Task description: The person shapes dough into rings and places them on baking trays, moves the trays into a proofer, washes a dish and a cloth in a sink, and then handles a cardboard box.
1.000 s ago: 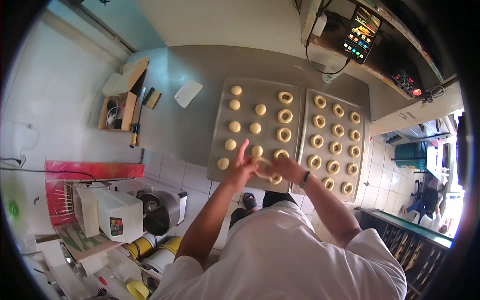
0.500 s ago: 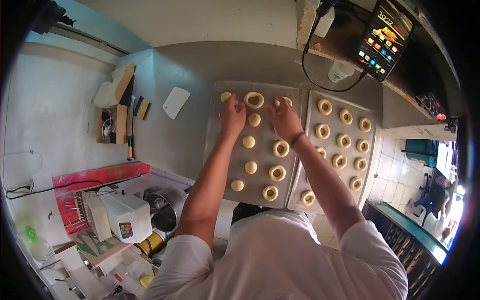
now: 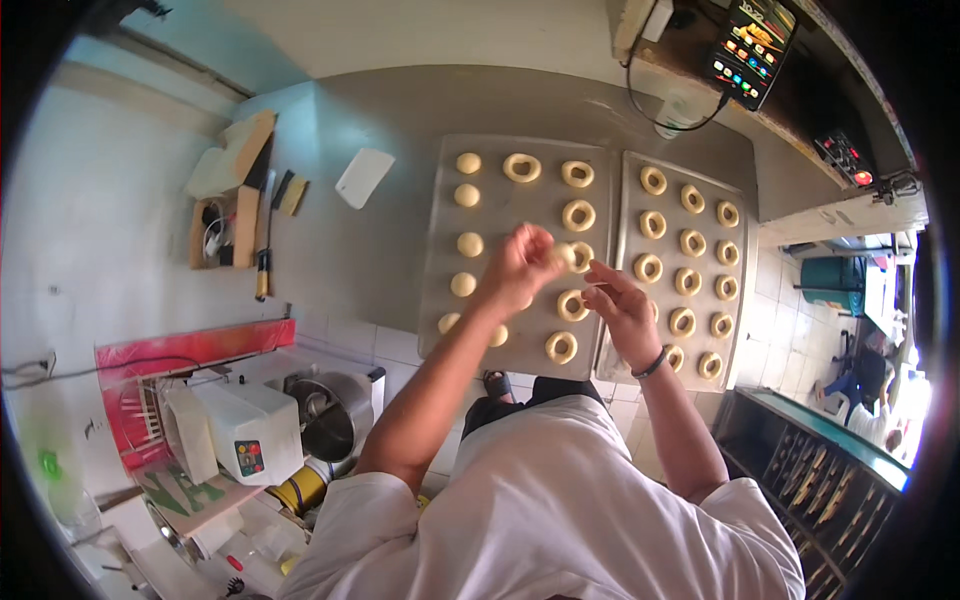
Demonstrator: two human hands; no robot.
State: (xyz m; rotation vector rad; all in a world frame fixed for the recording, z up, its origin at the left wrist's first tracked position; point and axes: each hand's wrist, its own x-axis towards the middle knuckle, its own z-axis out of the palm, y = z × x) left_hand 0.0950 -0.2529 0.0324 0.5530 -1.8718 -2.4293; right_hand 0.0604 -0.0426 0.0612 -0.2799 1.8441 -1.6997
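Observation:
My left hand (image 3: 522, 268) is above the middle of the left metal tray (image 3: 530, 375), its fingertips closed on a pale dough ball (image 3: 566, 256). Just to the right, my right hand (image 3: 627, 310) hangs over the border between the two trays, fingers apart and slightly curled, with nothing seen in it. A dough ring (image 3: 521, 168) lies at the far end of the left tray, with more rings down that tray's right side. Round dough balls (image 3: 469, 245) form a column along its left side. My left hand and forearm hide part of the middle column.
A second metal tray (image 3: 634, 165) on the right carries rows of dough rings. Left on the table are a white scraper (image 3: 365, 178), a long knife (image 3: 264, 250) and an open cardboard box (image 3: 240, 225). A phone (image 3: 752, 52) stands on a shelf at upper right; a mixer (image 3: 250, 430) is lower left.
Both hands have come back from the far end of the left tray, the left also moving right. A dough ball now shows in my left fingers. The far ring and balls are uncovered.

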